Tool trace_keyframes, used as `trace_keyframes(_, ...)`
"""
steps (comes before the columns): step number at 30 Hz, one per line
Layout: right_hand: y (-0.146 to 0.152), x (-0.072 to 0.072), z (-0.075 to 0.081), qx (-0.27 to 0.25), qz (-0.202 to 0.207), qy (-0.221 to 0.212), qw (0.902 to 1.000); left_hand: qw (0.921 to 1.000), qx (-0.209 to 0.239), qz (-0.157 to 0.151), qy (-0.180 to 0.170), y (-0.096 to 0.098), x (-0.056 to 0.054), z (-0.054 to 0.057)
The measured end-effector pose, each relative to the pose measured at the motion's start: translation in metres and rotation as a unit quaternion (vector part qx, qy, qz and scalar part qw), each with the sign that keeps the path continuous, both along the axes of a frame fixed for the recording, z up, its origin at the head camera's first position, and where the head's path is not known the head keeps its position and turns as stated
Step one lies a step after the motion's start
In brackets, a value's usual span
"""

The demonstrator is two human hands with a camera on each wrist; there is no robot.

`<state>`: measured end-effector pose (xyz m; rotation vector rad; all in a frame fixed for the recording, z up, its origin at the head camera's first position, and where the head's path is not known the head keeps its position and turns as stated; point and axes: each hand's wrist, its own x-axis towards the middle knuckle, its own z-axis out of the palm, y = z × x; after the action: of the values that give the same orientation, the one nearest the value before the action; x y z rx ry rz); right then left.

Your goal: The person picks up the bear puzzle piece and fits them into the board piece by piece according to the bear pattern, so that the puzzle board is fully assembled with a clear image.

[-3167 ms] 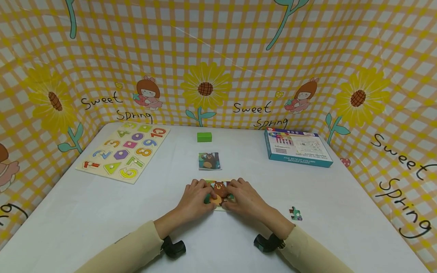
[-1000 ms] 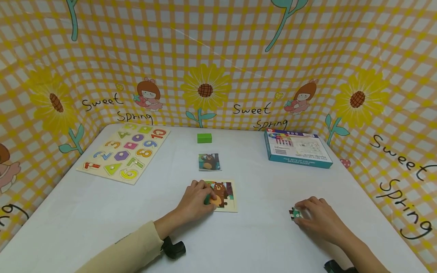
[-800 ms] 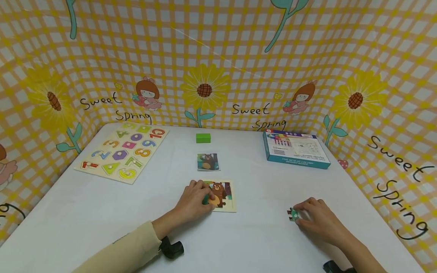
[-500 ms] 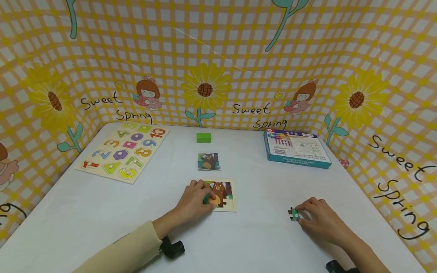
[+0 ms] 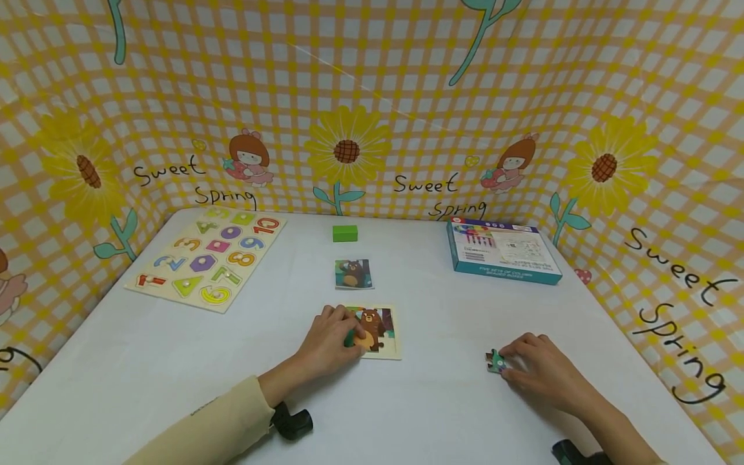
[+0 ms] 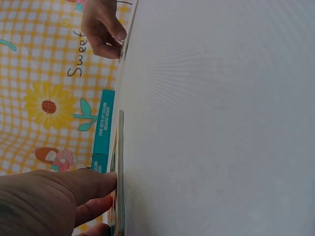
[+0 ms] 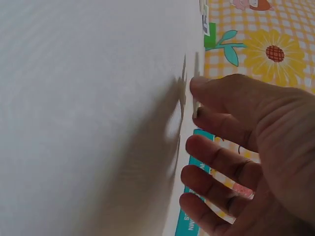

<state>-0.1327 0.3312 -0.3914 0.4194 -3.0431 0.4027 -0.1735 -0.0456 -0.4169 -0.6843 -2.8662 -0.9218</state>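
In the head view, a small bear jigsaw puzzle (image 5: 372,326) in a pale wooden frame lies near the middle of the table, with a gap in its lower right corner. My left hand (image 5: 332,341) holds this board at its left side, thumb at the near edge and fingers over the face, covering part of the picture. Away to the right, my right hand (image 5: 540,369) pinches a green and brown puzzle piece (image 5: 496,361) between thumb and index finger. The right wrist view shows that piece nearly edge-on (image 7: 196,93), just off the table above its shadow.
Behind the board lies a bear picture card (image 5: 353,274), then a green block (image 5: 345,233). A number-and-shape pegboard (image 5: 197,263) lies at back left. At back right is a flat teal-edged box (image 5: 502,252). Checked cloth walls surround the white table.
My right hand has left the puzzle board, reached right and picked up the loose piece, which has since shifted slightly and turned. My left hand stays on the board.
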Motion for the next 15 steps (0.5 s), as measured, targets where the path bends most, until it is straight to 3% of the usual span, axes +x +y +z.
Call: trace_keyframes(15, -0.058, -0.013, 0.015, -0.02, 0.052, -0.009, 0.9984, 1.0, -0.006, -0.004, 0.003, 0.0, 0.0, -0.001)
